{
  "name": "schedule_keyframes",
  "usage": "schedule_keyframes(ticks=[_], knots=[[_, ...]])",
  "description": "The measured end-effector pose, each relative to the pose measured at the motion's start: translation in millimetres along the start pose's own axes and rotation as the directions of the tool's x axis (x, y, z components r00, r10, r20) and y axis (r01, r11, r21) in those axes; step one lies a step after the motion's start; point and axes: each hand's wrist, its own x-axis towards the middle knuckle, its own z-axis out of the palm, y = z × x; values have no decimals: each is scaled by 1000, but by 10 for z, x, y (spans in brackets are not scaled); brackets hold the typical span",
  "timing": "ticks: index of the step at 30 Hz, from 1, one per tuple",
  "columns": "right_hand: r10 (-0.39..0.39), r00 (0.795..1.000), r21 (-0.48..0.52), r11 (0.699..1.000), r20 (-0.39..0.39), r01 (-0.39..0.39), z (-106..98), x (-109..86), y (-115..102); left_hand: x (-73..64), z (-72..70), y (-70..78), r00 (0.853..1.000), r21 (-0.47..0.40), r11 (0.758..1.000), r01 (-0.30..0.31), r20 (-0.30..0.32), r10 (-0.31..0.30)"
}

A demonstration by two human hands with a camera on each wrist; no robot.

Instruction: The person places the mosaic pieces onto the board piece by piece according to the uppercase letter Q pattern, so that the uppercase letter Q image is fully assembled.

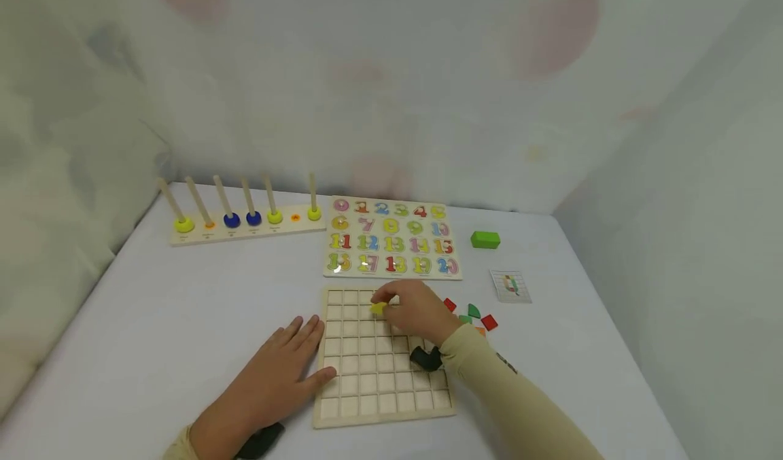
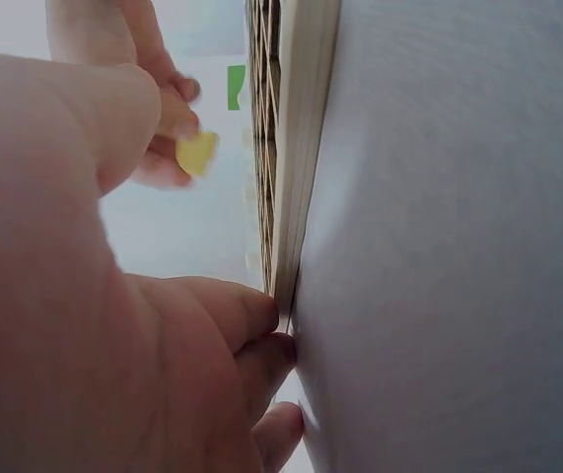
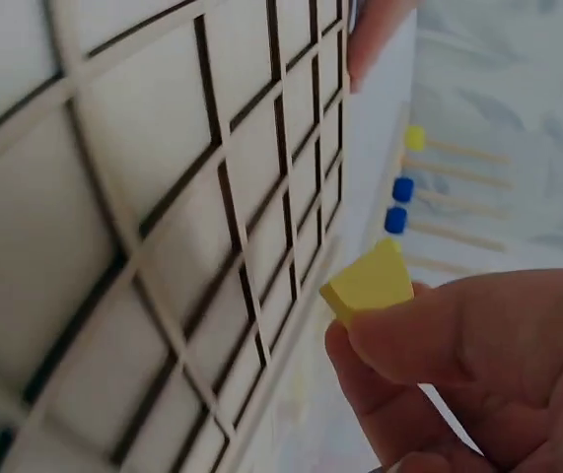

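A square wooden grid board (image 1: 384, 418) lies on the white table, its small cells divided by thin raised strips. My right hand (image 1: 419, 310) pinches a small yellow wooden block (image 3: 372, 281) between thumb and fingers, over the far rows of cells. In the right wrist view this block shows a flat face with a slanted side. Along the board's left edge, my left hand (image 1: 275, 375) lies with its fingers extended. Its fingertips (image 2: 279, 353) are right at the board's side, low against the table.
Beyond the grid stands a number puzzle board (image 1: 391, 276). A wooden peg stand (image 1: 306, 226) with yellow and blue rings is at the back left. On the right are a green block (image 1: 485, 240), a pattern card (image 1: 510, 287) and several loose pieces, including a red square (image 1: 489, 322).
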Motion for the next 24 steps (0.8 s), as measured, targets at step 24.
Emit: schedule_keyframes(ticks=[24], knots=[[32,980,-246,966,-198,-81,-636,-336,318,35,38,2,1000,20,1000,12,11,-12]])
